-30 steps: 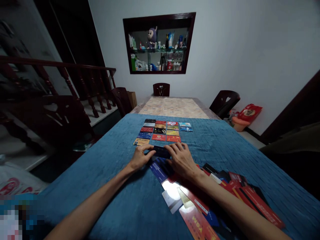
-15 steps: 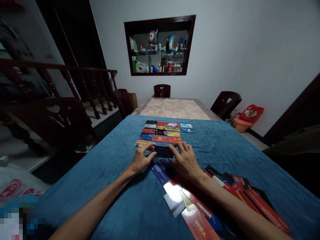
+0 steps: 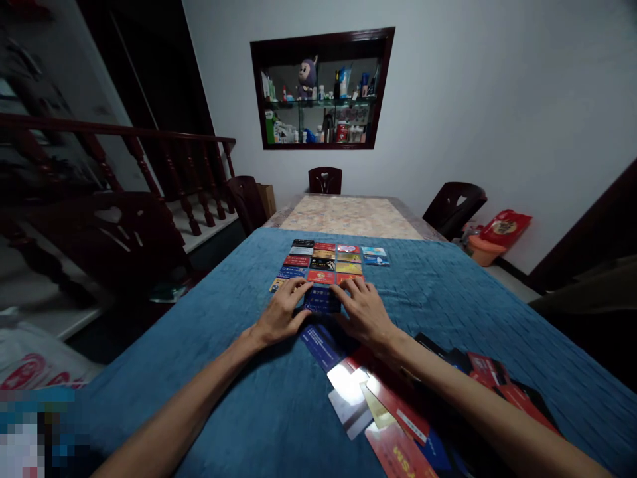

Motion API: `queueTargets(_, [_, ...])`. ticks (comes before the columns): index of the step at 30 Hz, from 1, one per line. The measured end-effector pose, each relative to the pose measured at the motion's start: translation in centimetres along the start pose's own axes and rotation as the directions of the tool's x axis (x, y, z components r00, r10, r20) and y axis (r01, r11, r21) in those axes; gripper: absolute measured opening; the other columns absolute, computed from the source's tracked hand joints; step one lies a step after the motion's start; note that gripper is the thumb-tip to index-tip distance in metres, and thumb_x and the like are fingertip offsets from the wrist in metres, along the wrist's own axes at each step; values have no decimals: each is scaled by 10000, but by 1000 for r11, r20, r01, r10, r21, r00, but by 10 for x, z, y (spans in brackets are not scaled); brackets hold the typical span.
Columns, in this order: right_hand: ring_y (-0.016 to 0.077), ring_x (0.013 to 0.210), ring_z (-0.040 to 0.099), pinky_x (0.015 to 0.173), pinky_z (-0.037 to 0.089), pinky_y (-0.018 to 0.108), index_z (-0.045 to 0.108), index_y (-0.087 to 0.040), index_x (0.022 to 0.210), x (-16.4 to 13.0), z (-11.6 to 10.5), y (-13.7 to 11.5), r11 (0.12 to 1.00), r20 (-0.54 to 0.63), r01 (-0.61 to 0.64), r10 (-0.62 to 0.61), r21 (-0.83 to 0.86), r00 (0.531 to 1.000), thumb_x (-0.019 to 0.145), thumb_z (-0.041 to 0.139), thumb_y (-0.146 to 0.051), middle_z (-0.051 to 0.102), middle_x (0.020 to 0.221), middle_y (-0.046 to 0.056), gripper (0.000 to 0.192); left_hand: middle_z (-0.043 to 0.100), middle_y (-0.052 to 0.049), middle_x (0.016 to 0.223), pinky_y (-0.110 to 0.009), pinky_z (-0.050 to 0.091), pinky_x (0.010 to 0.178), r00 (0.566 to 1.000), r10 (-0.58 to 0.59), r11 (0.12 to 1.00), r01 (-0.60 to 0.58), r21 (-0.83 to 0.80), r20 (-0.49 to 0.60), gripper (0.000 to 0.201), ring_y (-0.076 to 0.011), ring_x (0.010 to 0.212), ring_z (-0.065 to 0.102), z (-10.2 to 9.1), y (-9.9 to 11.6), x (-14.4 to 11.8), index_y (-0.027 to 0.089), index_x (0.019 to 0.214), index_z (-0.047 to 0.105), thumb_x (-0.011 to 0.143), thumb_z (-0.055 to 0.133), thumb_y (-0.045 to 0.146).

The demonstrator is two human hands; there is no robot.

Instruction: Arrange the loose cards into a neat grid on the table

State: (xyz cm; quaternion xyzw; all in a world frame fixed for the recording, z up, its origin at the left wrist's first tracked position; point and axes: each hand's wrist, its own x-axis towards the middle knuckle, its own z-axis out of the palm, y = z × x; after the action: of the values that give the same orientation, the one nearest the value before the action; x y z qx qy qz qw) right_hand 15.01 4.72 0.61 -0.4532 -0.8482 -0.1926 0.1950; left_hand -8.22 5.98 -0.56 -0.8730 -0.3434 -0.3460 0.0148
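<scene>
I see a dark blue card (image 3: 322, 299) lying flat on the blue cloth (image 3: 209, 345) of the bench, at the near edge of the grid of cards (image 3: 328, 260). My left hand (image 3: 280, 311) rests at its left edge and my right hand (image 3: 365, 310) at its right edge, both with fingers spread and pressing down, gripping nothing. A loose heap of cards (image 3: 398, 411) lies near and to the right, under my right forearm. On the far wall, a recessed shelf (image 3: 322, 88) holds bottles and a plush toy (image 3: 307, 75).
</scene>
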Motion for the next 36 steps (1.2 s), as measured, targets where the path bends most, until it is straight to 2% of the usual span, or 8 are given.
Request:
queueTargets(5, [300,1058,468,844,377,393,571,-152,1243,16,0,2,998,57,40,-42,41,997,820,679,-369,590,1158,159,488,531,-134,1297,-499,469,1027,998,15,998,-19,62,59,578,-287,1189,521,-11,-11,5,189,1373,457,823,630,150])
queueTargets(10, [288,1035,480,861,412,391,560,-150,1260,39,8,9,991,69,55,-63,123,996,827,675,-393,591,1153,146,510,565,-138,1267,-492,472,1018,997,19,996,-25,85,70,463,-286,1175,526,-22,-28,17,161,1297,530,839,595,147])
queueTargets(17, [282,1095,479,939,425,400,604,-132,1226,78,25,9,968,93,29,-54,249,994,829,662,-314,618,1156,136,440,608,-127,1223,-477,485,1010,997,-43,997,38,71,69,384,-268,1137,558,-27,-73,28,147,1184,612,805,575,101])
queueTargets(25, [276,1138,486,949,416,374,640,-163,1227,110,48,3,961,225,-60,-2,271,974,857,628,-272,626,1219,126,386,644,-110,1186,-451,473,1016,978,-151,987,140,84,143,339,-257,1109,573,-23,-119,33,144,1120,662,785,604,148])
queueTargets(32, [267,1182,481,928,424,347,646,-197,1225,119,62,2,968,309,-108,34,225,950,880,612,-321,618,1262,105,369,655,-114,1208,-427,463,1028,946,-219,975,201,100,237,323,-270,1127,588,-14,-136,39,150,1084,694,779,597,190])
queueTargets(36, [269,1164,491,911,427,347,659,-205,1204,122,68,1,970,326,-109,33,217,945,879,609,-345,636,1228,104,357,668,-111,1199,-417,460,1037,937,-240,971,227,78,253,329,-270,1128,603,-10,-141,40,157,1078,704,765,606,190])
